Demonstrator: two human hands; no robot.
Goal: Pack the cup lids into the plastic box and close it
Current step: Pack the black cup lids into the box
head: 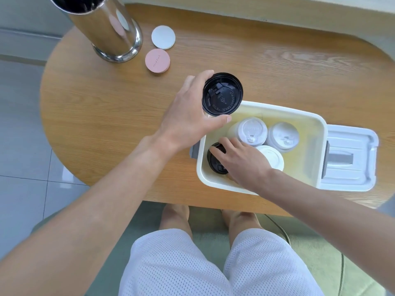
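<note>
A white plastic box (316, 122) stands open on the wooden table, its lid (350, 159) lying flat just to its right. Inside are three white cup lids (251, 130), (282, 135), (273, 157) and a black cup lid (214, 163) at the near left corner. My right hand (241, 161) reaches into the box and its fingers rest on that black lid. My left hand (188, 116) grips a second black cup lid (222, 95) by its rim, held above the box's far left corner.
A tall shiny metal cylinder (109, 28) stands at the table's far left. A white round disc (163, 36) and a pink round disc (157, 60) lie beside it. The table's front edge (192, 204) is close to my knees.
</note>
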